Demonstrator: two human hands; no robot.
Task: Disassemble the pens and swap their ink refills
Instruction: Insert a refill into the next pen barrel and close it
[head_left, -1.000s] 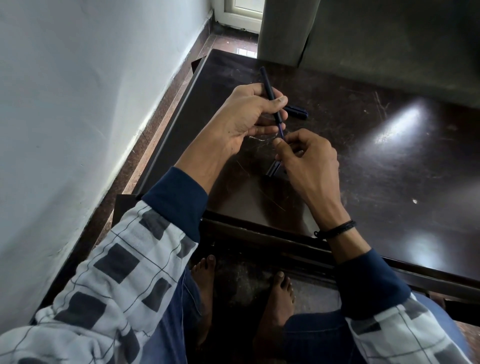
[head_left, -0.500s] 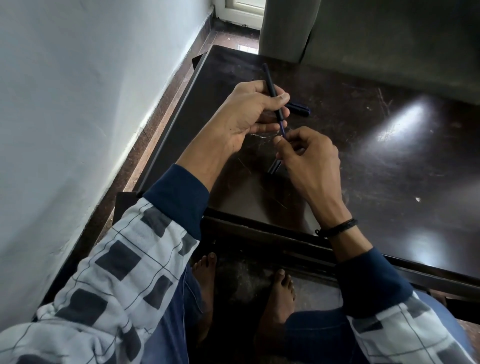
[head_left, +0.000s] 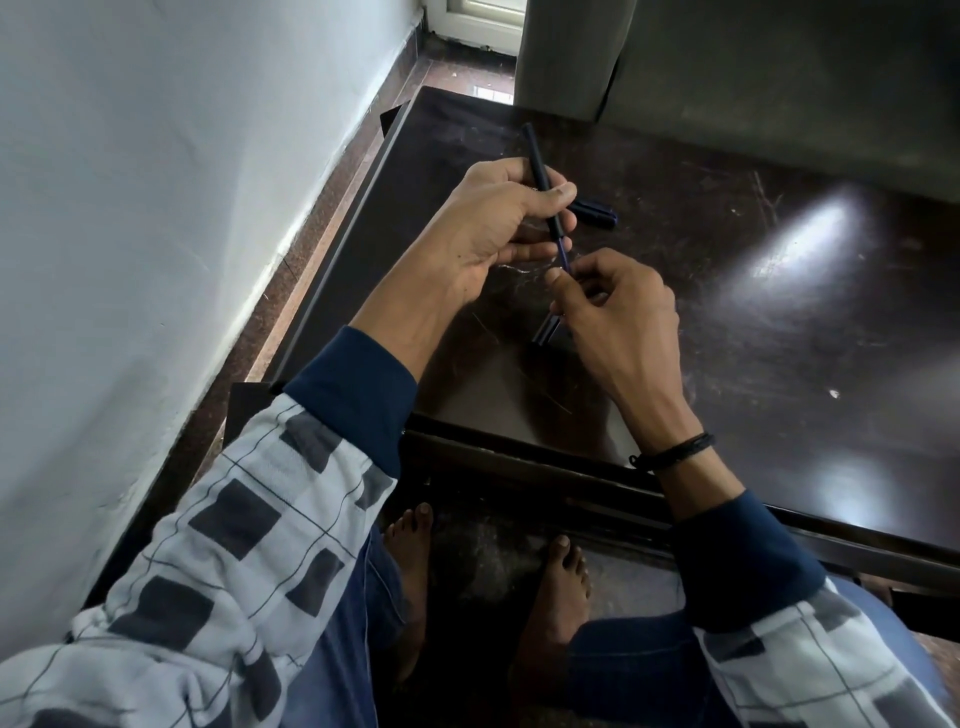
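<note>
Left hand (head_left: 493, 234) is curled round a dark pen barrel (head_left: 536, 169), held tilted above the table (head_left: 779, 338). A blue refill (head_left: 564, 255) protrudes from its lower end, pinched by the right hand (head_left: 618, 317). Another pen part (head_left: 595, 214) lies on the table behind the hands.

Both forearms reached forward, hands close together. The left hand (head_left: 493, 228) curled round the pen barrel (head_left: 537, 166), thumb pressed on it. The right hand (head_left: 618, 312) pinched the refill (head_left: 564, 255).
</note>
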